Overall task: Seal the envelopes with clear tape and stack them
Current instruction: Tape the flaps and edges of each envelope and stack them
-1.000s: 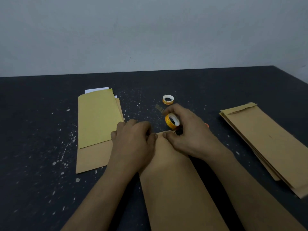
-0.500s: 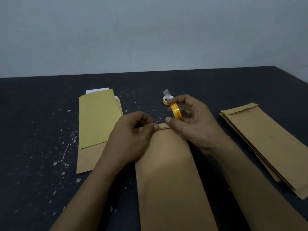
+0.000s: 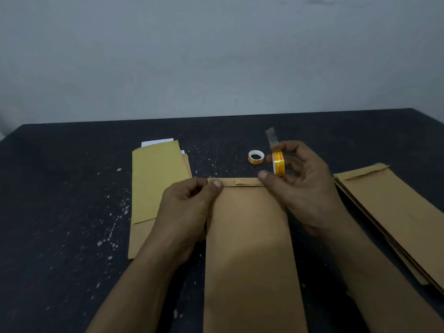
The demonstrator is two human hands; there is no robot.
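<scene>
Holding the envelope [image 3: 247, 236] flat on the table [image 3: 72, 212] between the left stack [image 3: 153, 183] and the right stack [image 3: 396, 212], we pinch its flap's left corner with our left hand [image 3: 189, 207]. Our right hand [image 3: 305, 188] grips the tape roll [image 3: 278, 163] in curled fingers, and its thumb presses the flap's right end.

Two small yellow tape rolls [image 3: 256, 156] [image 3: 278, 164], one lone flat brown paper envelope [image 3: 249, 248], two brown paper envelope piles [image 3: 156, 179] [image 3: 394, 212], two hands [image 3: 185, 212] [image 3: 307, 193].
</scene>
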